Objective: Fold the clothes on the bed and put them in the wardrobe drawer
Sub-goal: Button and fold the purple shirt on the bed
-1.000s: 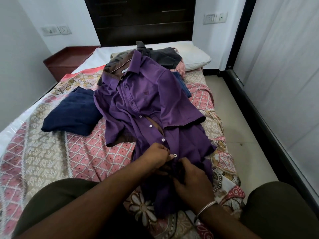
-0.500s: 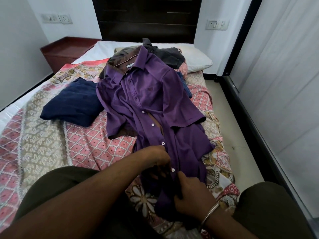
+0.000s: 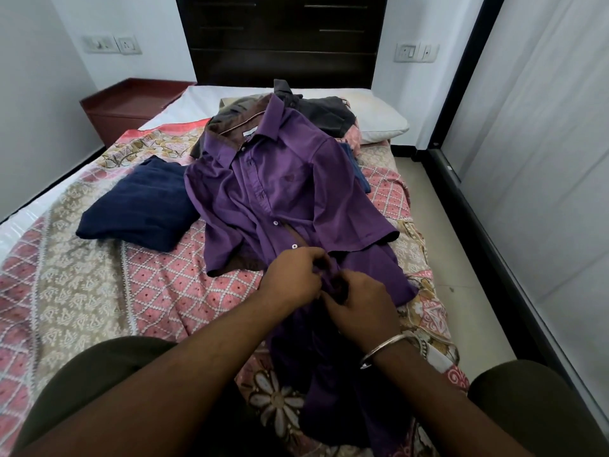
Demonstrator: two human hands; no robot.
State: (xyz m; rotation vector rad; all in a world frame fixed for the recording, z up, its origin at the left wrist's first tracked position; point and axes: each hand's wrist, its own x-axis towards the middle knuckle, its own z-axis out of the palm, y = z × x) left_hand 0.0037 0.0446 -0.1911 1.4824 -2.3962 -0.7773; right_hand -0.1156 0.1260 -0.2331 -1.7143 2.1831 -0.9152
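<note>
Your left hand and right hand both pinch the button placket of the purple cotton shirt spread on the patterned bed, beside a folded navy garment.

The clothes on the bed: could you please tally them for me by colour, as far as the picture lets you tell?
Purple: 1, the purple shirt, which the left hand and right hand both pinch at its front.
Navy: 1, the folded navy garment.
Dark grey or brown: 1 heap behind the shirt; how many pieces it holds cannot be told.
Total: 3 at least.
</note>
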